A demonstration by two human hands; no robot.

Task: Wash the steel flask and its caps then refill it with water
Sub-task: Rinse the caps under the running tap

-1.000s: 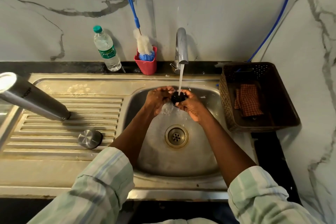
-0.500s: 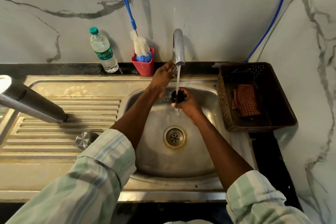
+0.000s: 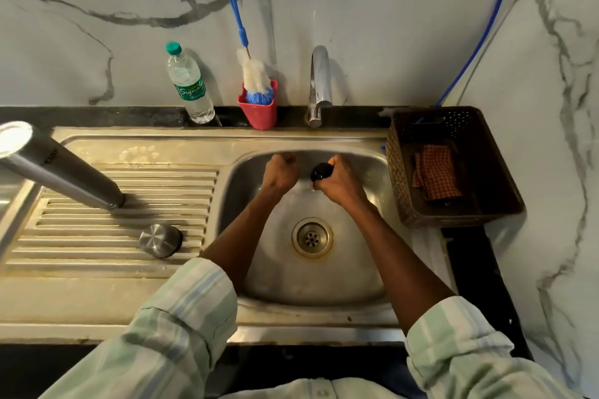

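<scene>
R hand (image 3: 340,180) grips black cap (image 3: 320,171) over sink (image 3: 324,288). L hand (image 3: 281,170) curled in a fist, holding nothing. Flask (image 3: 61,172) upside down on drainboard (image 3: 97,269) w/ steel cap (image 3: 160,240) nearby.

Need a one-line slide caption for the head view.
Right hand grips the black inner cap over the sink basin, tap off; left hand fisted, empty.

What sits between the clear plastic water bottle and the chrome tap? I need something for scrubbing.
In the head view, a red plastic cup holding a blue-handled bottle brush stands between the water bottle and the tap.
</scene>
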